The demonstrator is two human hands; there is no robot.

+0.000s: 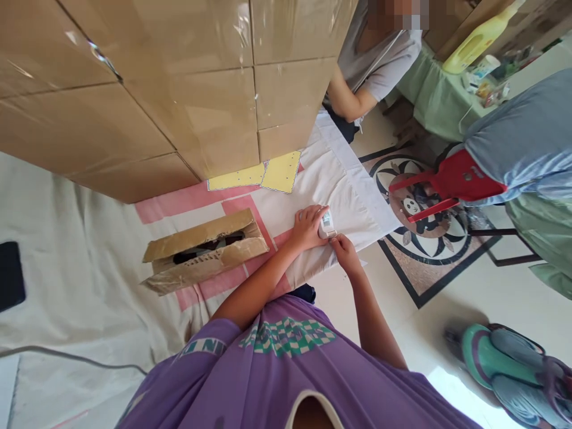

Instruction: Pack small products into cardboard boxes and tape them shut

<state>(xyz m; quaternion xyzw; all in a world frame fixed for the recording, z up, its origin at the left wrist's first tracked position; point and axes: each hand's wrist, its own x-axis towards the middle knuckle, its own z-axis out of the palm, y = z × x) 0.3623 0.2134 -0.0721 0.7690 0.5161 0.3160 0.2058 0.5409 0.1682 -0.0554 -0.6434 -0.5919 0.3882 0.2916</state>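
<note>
My left hand [308,227] is wrapped round a small white object [328,223] with a rounded body and a grey-green patch on its face; its exact kind is too small to tell. At its lower edge, my right hand [346,253] has its thumb and finger pinched together, touching or very close to it. What lies between those fingertips is hidden. Both hands are at the edge of the cloth-covered surface [339,179], above a white and pink striped part. Left of my left forearm lies an open, narrow cardboard box [210,268] with dark things inside.
Large taped cardboard boxes [187,107] stand stacked at the back. Yellow patterned sheets [281,173] lie at their foot. Another person [357,89] sits beyond the stack. A red stool-like piece [473,176], a green backpack [500,363] and a black phone-like slab [11,276] are around.
</note>
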